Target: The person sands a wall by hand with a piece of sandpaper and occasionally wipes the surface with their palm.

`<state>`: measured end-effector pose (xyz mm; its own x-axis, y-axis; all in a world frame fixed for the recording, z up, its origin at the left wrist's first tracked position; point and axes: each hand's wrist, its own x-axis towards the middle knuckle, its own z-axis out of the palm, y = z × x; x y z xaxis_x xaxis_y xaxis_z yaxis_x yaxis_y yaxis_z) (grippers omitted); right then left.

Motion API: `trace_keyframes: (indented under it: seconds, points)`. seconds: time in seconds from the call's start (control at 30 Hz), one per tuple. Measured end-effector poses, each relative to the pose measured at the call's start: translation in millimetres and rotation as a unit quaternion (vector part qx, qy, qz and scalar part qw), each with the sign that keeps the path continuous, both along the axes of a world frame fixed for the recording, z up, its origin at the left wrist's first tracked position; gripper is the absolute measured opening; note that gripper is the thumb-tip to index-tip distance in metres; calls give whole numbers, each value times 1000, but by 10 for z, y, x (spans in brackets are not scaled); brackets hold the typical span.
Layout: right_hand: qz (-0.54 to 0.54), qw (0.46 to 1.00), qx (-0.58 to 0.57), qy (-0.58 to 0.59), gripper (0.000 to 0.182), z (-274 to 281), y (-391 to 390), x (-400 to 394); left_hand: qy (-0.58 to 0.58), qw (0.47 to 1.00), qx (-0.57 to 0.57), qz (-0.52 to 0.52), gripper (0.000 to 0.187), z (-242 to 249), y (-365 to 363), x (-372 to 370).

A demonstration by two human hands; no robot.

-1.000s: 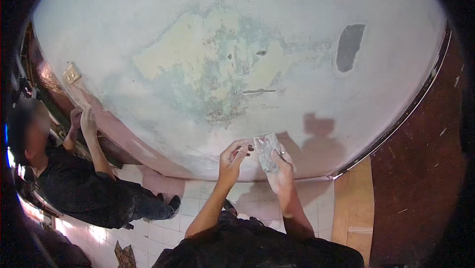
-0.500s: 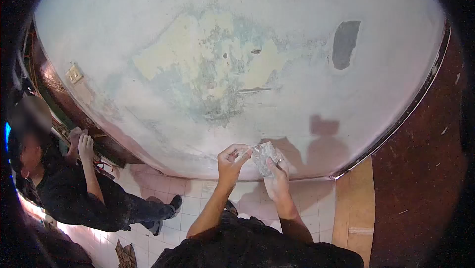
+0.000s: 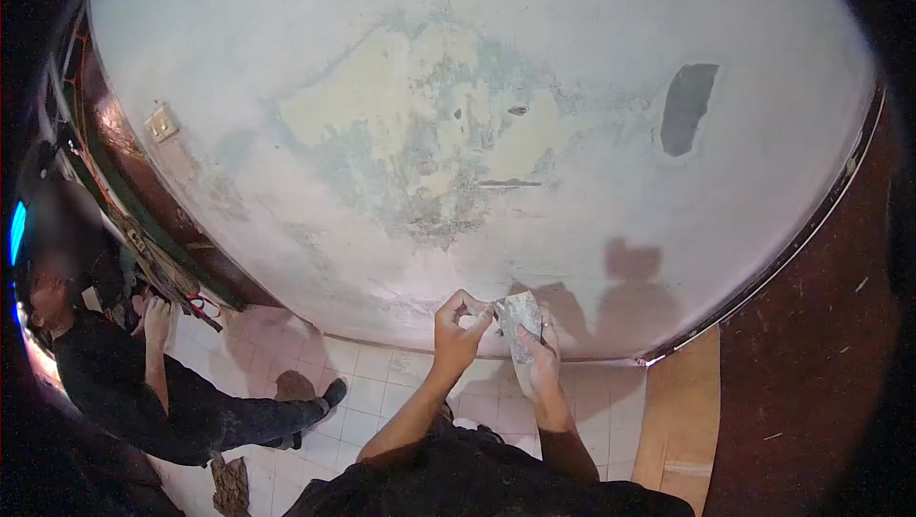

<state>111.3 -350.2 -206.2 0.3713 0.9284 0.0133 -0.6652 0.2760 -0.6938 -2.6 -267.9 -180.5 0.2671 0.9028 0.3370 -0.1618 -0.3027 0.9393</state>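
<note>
Grey-white, a flat piece [image 3: 518, 314] sits grasped in your right hand [image 3: 543, 364] near a patchy surface [image 3: 592, 193]; your left hand [image 3: 458, 334] curls beside it, grip unclear. Handling appears underway; repositioning calls for steadiness.

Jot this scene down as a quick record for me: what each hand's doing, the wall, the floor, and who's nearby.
right hand: grips a flat, whitish piece
left hand: thumb and fingers at the piece's left edge; contact unclear
wall: pale, with a large yellowish and grey-green patch and a smaller dark grey patch to its right
wall fitting: small cream plate near the left edge
floor: pale square tiles
nearby: another person in dark clothes, at left
</note>
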Motion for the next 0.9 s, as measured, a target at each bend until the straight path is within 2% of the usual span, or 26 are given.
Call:
trace_keyframes:
  seconds: [0.17, 0.37, 0.47, 0.57, 0.67, 0.77, 0.9]
  points:
    - [20, 999, 5, -33, 50, 106, -6, -69, 65, 995, 43, 62, 13, -54, -42, -27]
    - [23, 995, -73, -61, 53, -31, 3, -120, 96, 984, 100, 114, 14, -31, -101, -42]
    - [62, 994, -41, -78, 55, 66, -16, -113, 107, 978, 125, 126, 14, -12, -121, -50]
    - [43, 983, -68, -165, 58, -169, 46, -108, 124, 972, 146, 133, 13, -162, -73, -39]
    - [4, 986, -23, -165, 58, -79, 5, -199, 135, 974, 118, 139, 13, -155, -126, -21]
    - [-30, 976, -64, -208, 60, -236, 17, -227, 159, 967, 149, 131, 12, -265, -109, -33]
    - [-57, 975, -48, -208, 47, -352, 42, -280, 198, 960, 171, 100, 8, -256, -142, -62]
